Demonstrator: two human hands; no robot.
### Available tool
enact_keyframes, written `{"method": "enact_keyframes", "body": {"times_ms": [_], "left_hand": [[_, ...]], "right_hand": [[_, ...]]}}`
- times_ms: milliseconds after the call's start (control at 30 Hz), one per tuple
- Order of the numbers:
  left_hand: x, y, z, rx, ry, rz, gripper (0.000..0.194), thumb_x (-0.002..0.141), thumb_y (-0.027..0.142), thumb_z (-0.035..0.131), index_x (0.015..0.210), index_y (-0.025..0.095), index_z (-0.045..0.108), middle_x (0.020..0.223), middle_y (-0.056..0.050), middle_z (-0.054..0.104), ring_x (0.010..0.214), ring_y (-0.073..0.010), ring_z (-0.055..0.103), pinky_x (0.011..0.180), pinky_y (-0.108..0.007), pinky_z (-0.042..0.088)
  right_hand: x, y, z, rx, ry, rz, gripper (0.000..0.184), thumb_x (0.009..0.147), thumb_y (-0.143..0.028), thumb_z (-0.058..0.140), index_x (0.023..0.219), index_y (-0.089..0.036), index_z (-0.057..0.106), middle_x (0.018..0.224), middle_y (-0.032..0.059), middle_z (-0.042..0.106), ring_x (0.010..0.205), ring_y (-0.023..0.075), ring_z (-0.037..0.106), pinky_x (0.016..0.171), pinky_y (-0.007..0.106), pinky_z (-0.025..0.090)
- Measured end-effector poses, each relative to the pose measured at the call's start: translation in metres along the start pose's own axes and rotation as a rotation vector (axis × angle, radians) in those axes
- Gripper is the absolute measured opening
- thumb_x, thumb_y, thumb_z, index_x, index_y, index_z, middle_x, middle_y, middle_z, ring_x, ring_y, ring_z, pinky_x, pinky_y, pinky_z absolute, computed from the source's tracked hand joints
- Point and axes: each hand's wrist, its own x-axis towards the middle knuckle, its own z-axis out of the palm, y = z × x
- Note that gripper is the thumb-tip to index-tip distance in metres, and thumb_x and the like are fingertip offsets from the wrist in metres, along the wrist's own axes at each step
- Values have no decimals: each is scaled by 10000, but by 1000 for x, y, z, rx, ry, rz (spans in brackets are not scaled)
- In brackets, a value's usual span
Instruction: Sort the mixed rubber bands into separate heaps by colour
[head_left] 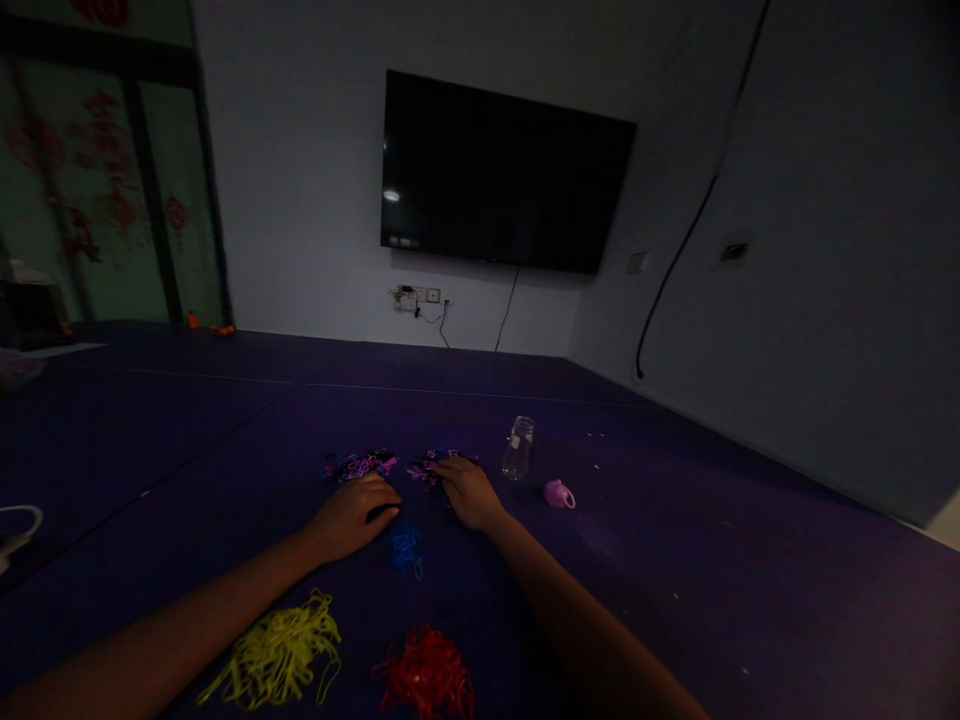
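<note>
My left hand [355, 516] rests on the purple floor with its thumb held apart, its fingertips at the near edge of a mixed pile of pink, blue and dark rubber bands [363, 465]. To its right, my right hand [469, 494] reaches over a second mixed pile of rubber bands [421, 468], its fingers stretched onto them. Nothing shows lifted in either hand. Between the hands and nearer to me lies a small heap of blue rubber bands [405, 546]. Closer still are a yellow heap of bands [281, 655] and a red heap of bands [427, 675].
A clear bottle [518, 450] without a lid stands right of my right hand. Beside it lies a pink cap with a loop [556, 493]. A black television [502, 175] hangs on the far wall, and a dark cable [694, 215] runs down the right wall.
</note>
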Motion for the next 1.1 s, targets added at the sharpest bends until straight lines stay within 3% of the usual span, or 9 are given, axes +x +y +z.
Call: {"method": "enact_keyframes", "body": {"times_ms": [267,600,833,1100], "left_hand": [[0,-2,2,0,-6,-13,186,866,231,501,929,183,669,925,-48,703,899,-186,611,813,-345,476],[-1,-3,3,33,17,5,202,876,244,479,942,189,662,907,-51,698,887,-190,611,811,-350,485],[-3,-6,3,92,21,-22,292,855,219,488,1121,230,609,1225,-76,581,1134,-225,511,960,-415,416],[-1,1,-2,85,10,-18,295,861,192,465,1116,222,609,1148,-82,591,1085,-221,531,929,-397,435]], "right_hand": [[1,-1,1,-86,-66,-18,373,865,-160,389,1167,-198,605,1240,74,563,1157,195,479,979,342,362],[-3,-10,-4,-22,9,-163,406,827,-95,383,1161,-149,608,1238,102,565,1139,198,502,958,340,400],[-6,-36,-7,-59,-42,-321,436,806,-70,397,1200,-149,567,1254,109,549,1123,196,512,968,351,396],[-8,-45,-8,-108,-95,-269,456,820,-74,373,1249,-134,519,1333,114,480,1169,203,475,994,367,373]]}}
